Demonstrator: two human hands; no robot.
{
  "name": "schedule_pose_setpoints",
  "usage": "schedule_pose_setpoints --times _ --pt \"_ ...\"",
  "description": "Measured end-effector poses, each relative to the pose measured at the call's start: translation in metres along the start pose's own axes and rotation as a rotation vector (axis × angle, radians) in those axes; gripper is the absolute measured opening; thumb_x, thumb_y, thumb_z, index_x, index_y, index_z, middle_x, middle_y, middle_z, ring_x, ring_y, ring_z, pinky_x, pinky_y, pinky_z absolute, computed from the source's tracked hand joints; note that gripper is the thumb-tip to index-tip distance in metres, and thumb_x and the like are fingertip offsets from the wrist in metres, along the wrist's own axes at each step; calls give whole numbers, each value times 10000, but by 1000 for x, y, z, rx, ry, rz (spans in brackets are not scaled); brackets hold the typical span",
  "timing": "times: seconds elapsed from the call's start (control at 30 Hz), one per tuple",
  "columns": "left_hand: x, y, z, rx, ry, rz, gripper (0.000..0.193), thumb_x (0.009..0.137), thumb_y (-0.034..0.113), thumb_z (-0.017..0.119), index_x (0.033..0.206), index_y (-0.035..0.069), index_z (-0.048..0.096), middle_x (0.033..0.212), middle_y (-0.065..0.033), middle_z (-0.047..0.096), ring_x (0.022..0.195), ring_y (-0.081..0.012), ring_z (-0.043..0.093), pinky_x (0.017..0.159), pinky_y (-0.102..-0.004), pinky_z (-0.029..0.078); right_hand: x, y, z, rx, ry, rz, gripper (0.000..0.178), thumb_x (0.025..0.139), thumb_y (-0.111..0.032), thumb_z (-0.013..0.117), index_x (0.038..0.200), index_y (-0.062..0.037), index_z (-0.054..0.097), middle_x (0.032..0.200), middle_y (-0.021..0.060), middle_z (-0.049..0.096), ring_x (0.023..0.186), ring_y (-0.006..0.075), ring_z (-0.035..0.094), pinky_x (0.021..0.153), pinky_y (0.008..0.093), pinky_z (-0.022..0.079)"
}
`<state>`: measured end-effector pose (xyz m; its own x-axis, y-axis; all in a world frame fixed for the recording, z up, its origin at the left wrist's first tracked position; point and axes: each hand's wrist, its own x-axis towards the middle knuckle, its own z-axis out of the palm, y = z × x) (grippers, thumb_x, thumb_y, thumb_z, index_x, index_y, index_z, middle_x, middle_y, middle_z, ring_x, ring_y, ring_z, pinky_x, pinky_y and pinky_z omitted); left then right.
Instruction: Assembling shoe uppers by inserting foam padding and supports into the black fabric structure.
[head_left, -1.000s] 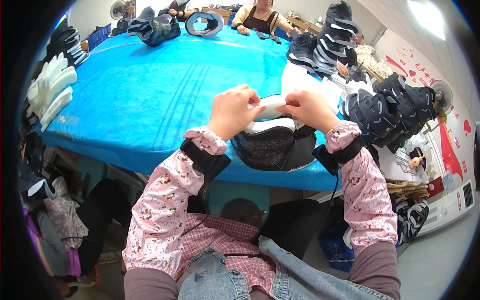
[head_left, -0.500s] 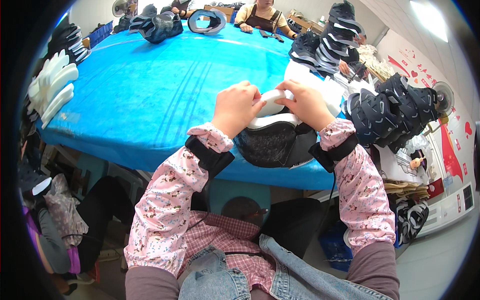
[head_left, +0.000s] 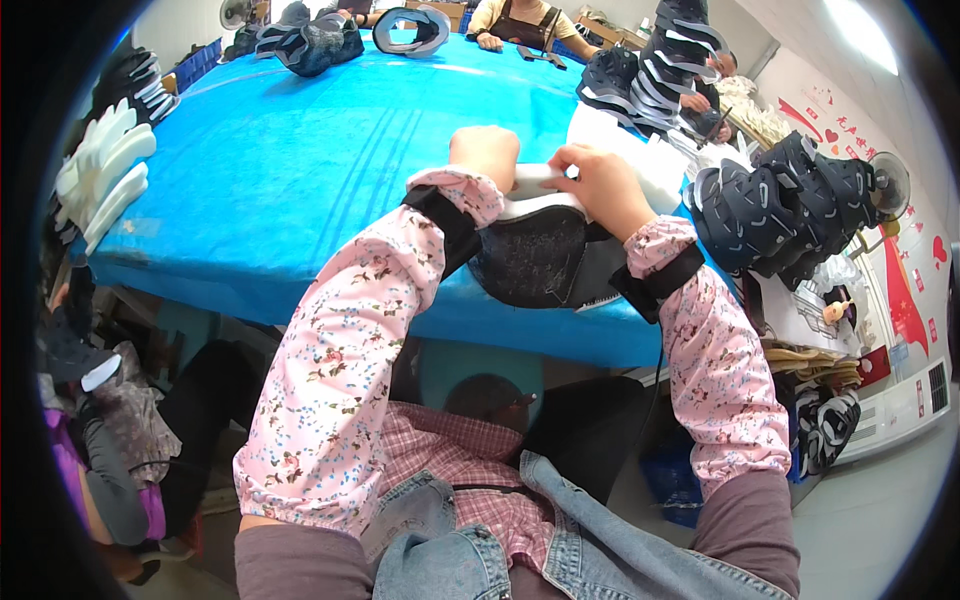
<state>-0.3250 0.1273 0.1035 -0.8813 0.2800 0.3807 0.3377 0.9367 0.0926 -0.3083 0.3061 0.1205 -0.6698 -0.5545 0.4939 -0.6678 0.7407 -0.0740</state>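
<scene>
A white piece (head_left: 536, 178) sits at the top of a black boot part (head_left: 528, 262), on the near edge of the blue table (head_left: 290, 190). The right hand (head_left: 606, 190) pinches the white piece's right end, and the left hand (head_left: 485, 155) is at its left end, fingers hidden, so I cannot tell its grip; the hands are apart. Black boots (head_left: 775, 212) are piled at the right, and white pads (head_left: 98, 180) lie at the left.

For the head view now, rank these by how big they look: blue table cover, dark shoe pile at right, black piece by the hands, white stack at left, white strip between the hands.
1. Blue table cover
2. Dark shoe pile
3. Black piece and white stack: too alike to rank
4. White strip, partly covered
</scene>
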Motion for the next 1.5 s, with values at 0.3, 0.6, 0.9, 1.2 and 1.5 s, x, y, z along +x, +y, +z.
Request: schedule_pose_setpoints --times 0.3,0.6,0.9,1.2,1.5 --pt "-38 -20 -30 -433 609 415 349 850 253 589 1119 46 508 929 -120 619 850 -243 617 761 -352 484 -22 -46 -21 700 -38 199 331 839 -240 622 1036 16 552 917 93 569 744 111 542 682 255 460" --pt "-58 -38 -30 -523 -65 527 210 823 141 592 1011 60 640 943 -130 638 852 -263 615 763 -330 486 -31 -5 -27 507 -354 292 297 792 -169 599 1028 11 598 899 79 644 799 138 595 732 270 468" --pt "-68 -19 -16 -416 179 232 156 742 171 657 857 68 681 796 -103 666 758 -262 641 697 -317 499 -35 -1 -37 837 -407 336 289 865 -175 600 1074 25 597 868 46 641 792 79 601 740 230 494" --pt "-70 -32 -18 -573 12 197 185 781 123 656 935 21 634 817 -114 663 764 -192 657 717 -282 512 -39 -27 -11 811 -109 310 206 859 -126 596 970 44 628 734 60 640 651 102 617 583 215 502" --pt "-73 -42 -16 -740 -79 315 161 818 41 591 973 -3 575 869 -114 628 850 -176 623 786 -284 485 -43 -39 -2 629 -24 270 154 823 -112 608 912 1 663 708 109 660 608 141 646 586 239 495"
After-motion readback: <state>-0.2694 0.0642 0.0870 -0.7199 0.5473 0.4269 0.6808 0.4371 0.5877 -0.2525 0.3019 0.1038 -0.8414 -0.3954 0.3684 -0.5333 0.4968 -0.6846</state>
